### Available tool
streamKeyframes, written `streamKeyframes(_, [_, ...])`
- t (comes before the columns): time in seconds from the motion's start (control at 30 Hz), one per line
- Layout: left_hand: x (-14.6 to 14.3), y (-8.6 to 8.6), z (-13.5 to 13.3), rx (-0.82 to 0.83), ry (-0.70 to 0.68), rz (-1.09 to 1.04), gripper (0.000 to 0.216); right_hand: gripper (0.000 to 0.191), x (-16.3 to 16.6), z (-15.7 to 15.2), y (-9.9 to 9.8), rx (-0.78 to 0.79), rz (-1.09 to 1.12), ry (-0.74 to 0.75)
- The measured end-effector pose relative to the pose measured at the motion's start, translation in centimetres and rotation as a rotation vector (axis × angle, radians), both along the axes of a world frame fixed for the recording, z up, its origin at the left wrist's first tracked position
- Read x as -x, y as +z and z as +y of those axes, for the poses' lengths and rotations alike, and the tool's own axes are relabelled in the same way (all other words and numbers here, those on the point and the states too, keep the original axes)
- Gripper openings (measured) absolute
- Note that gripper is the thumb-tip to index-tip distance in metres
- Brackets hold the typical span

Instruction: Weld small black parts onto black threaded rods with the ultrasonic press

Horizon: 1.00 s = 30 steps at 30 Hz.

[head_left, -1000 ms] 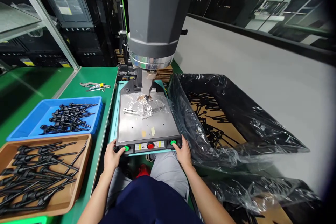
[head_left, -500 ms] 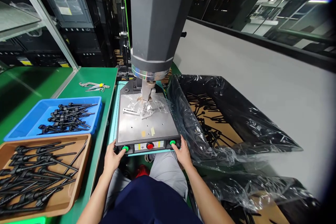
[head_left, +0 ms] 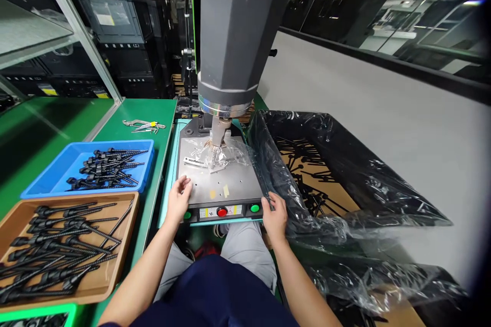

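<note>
Above the near left edge of the plate (head_left: 201,191), the left hand (head_left: 179,198) hangs with its fingers loosely curled and a narrow gap to the thumb, seemingly holding nothing; seen from above, whether it touches the metal is hard to tell. By the near right corner, the right hand (head_left: 275,214) is half bent, thumb and forefinger slightly apart, nothing visible between them. The plate lies below the press head (head_left: 233,36), whose tool (head_left: 220,132) reaches down among crumpled film (head_left: 238,152), likely laid there as a cover. On the front panel, a red button (head_left: 221,211) sits between the left green button (head_left: 187,215) and the right green button (head_left: 254,208), probably spread so that each hand has one, away from the tool. On the left, a blue tray (head_left: 53,176) and a brown tray (head_left: 123,245) keep black rods (head_left: 103,166) within reach; on the right, a lined bin (head_left: 356,158) holds more.
</note>
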<state>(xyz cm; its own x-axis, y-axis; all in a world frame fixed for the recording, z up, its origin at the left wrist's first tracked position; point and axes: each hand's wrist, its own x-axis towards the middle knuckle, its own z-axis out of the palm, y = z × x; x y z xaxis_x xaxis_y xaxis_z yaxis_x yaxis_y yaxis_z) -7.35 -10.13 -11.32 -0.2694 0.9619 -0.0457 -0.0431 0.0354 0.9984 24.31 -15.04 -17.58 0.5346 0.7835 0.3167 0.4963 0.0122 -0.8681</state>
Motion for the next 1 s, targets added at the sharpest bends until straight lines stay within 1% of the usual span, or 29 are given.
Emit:
streamKeyframes(0.03, [-0.7, 0.3, 1.3, 0.03, -0.017, -0.073, 0.05, 0.043, 0.9, 0.5, 0.7, -0.025, 0.056, 0.036])
streamKeyframes(0.07, [-1.3, 0.6, 2.5, 0.065, -0.035, -0.14, 0.049, 0.043, 2.0, 1.0, 1.3, -0.025, 0.136, 0.102])
streamKeyframes(0.17, [-3.3, 1.6, 5.4, 0.185, -0.133, -0.33, 0.043, 0.043, 5.5, 2.9, 2.2, 0.049, 0.38, 0.365])
streamKeyframes(0.23, [-4.3, 2.4, 6.4, 0.234, -0.203, -0.42, 0.042, 0.042, 7.5, 4.4, 2.4, 0.09, 0.446, 0.5])
streamKeyframes(0.3, [-5.0, 3.0, 6.7, 0.227, -0.227, -0.445, 0.041, 0.04, 9.1, 6.1, 2.7, 0.1, 0.42, 0.572])
streamKeyframes(0.4, [-5.1, 3.8, 6.2, 0.124, -0.203, -0.406, 0.038, 0.037, 10.5, 8.5, 3.9, 0.057, 0.263, 0.589])
streamKeyframes(0.47, [-4.9, 4.3, 5.8, 0.064, -0.174, -0.384, 0.039, 0.036, 11.1, 10.1, 5.0, -0.042, 0.118, 0.557])
streamKeyframes(0.53, [-4.7, 4.8, 5.7, 0.04, -0.152, -0.372, 0.04, 0.038, 11.5, 11.6, 6.1, -0.169, -0.01, 0.498])
streamKeyframes(0.6, [-4.6, 5.4, 5.7, 0.034, -0.139, -0.355, 0.041, 0.042, 11.8, 13.1, 7.0, -0.245, -0.076, 0.439])
streamKeyframes(0.7, [-4.6, 6.1, 6.0, 0.032, -0.138, -0.333, 0.043, 0.048, 12.2, 15.1, 8.0, -0.241, -0.104, 0.396])
streamKeyframes(0.8, [-4.7, 6.6, 6.3, 0.017, -0.143, -0.319, 0.041, 0.048, 12.2, 17.2, 9.0, -0.223, -0.162, 0.426])
streamKeyframes(0.87, [-4.8, 7.0, 6.6, 0.001, -0.154, -0.319, 0.04, 0.043, 12.1, 18.6, 9.8, -0.22, -0.207, 0.489])
streamKeyframes(0.93, [-4.8, 7.5, 6.8, -0.018, -0.166, -0.326, 0.038, 0.033, 11.9, 19.7, 10.8, -0.196, -0.233, 0.557])
streamKeyframes(1.0, [-4.9, 8.0, 7.1, -0.035, -0.171, -0.332, 0.037, 0.025, 11.7, 20.4, 11.8, -0.169, -0.231, 0.594])
